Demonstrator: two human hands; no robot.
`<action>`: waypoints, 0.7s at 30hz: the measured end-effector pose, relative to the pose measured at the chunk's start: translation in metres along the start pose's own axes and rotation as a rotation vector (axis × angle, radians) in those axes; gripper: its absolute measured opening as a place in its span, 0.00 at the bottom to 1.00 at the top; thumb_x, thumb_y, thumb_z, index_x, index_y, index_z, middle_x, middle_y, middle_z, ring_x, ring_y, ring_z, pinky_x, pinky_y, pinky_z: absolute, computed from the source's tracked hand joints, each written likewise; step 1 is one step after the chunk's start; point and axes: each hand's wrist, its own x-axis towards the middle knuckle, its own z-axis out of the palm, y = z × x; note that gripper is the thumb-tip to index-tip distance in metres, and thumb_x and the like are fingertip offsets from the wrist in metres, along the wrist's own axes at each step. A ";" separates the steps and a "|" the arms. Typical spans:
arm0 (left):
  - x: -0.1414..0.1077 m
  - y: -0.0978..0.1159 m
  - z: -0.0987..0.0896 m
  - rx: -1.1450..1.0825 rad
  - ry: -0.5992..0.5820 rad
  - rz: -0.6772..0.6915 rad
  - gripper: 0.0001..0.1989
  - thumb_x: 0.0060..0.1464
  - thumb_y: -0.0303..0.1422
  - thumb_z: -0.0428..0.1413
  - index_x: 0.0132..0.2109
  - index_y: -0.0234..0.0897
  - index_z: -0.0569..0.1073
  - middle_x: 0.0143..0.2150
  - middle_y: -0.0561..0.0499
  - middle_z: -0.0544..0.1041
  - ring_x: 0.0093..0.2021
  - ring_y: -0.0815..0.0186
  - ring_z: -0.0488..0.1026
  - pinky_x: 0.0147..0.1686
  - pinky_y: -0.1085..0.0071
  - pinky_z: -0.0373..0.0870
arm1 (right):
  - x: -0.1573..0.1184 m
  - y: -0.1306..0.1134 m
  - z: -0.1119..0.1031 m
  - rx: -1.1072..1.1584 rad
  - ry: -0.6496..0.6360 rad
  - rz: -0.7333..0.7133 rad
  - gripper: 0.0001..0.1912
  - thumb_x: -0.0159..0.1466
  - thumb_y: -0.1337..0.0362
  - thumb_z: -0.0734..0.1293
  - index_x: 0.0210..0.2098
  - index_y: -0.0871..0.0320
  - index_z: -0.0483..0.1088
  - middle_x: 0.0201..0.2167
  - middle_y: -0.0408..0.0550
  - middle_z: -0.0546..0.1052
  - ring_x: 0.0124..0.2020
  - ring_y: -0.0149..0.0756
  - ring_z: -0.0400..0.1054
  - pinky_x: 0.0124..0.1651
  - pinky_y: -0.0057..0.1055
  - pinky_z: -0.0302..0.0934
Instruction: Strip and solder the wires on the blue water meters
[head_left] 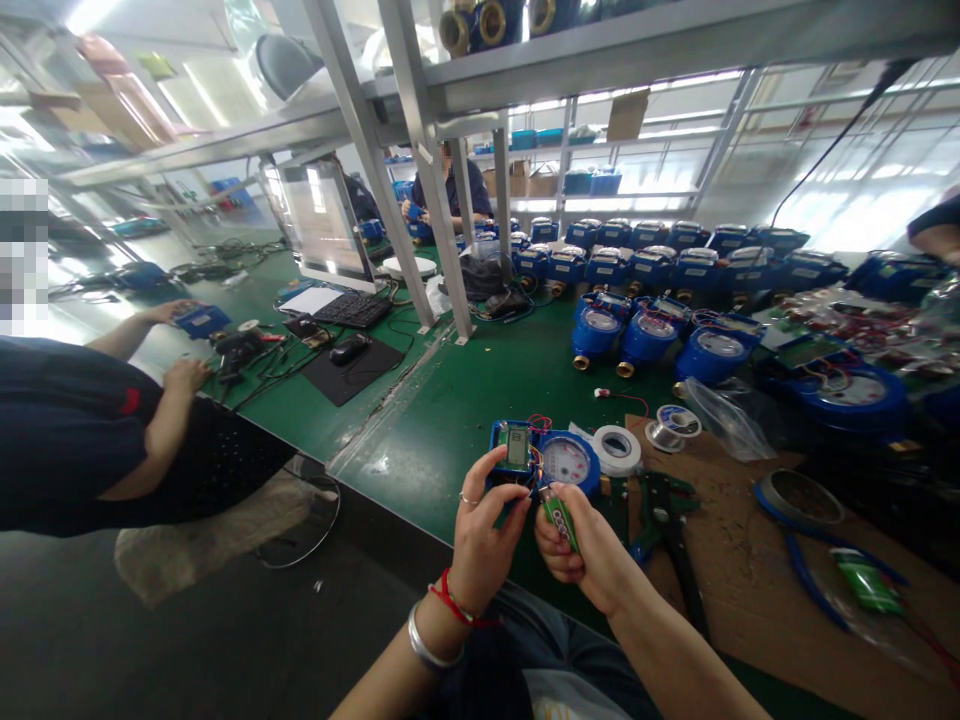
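Observation:
A blue meter [571, 462] with a round dial lies at the front edge of the green bench, its box with a small display [517, 447] and thin wires open beside the dial. My right hand [574, 540] is closed around a green lighter [559, 518], whose top is at the wires between the box and the dial. My left hand [487, 520] is at the box's near side, index finger by the display, thumb and another finger pinched near the wires; what they grip is too small to make out.
White tape roll [616, 450], solder spool [673, 428] and green-handled pliers [667, 510] lie right of the meter. Rows of blue meters [649, 335] stand behind. Metal posts [420, 170] rise ahead. At the left, a person [75, 430] handles another meter near a monitor [322, 225].

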 end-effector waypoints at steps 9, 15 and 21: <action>0.002 0.002 0.000 0.014 0.011 0.002 0.05 0.57 0.25 0.56 0.39 0.39 0.75 0.61 0.45 0.66 0.60 0.59 0.68 0.57 0.58 0.70 | -0.002 -0.001 0.003 -0.019 0.017 0.004 0.27 0.65 0.48 0.51 0.17 0.59 0.55 0.13 0.35 0.51 0.12 0.18 0.37 0.16 0.20 0.28; 0.001 0.001 0.000 -0.002 0.004 0.003 0.06 0.57 0.24 0.56 0.40 0.39 0.75 0.62 0.44 0.66 0.60 0.59 0.67 0.57 0.58 0.70 | -0.002 0.001 0.002 -0.033 0.024 0.003 0.27 0.64 0.47 0.52 0.17 0.59 0.55 0.13 0.35 0.51 0.12 0.18 0.37 0.16 0.20 0.28; 0.001 0.001 0.000 0.002 0.009 0.002 0.06 0.57 0.25 0.56 0.40 0.39 0.75 0.61 0.44 0.66 0.60 0.58 0.67 0.57 0.57 0.70 | -0.002 0.003 0.001 -0.050 0.020 0.005 0.27 0.63 0.46 0.53 0.17 0.59 0.55 0.13 0.35 0.51 0.12 0.18 0.37 0.16 0.20 0.28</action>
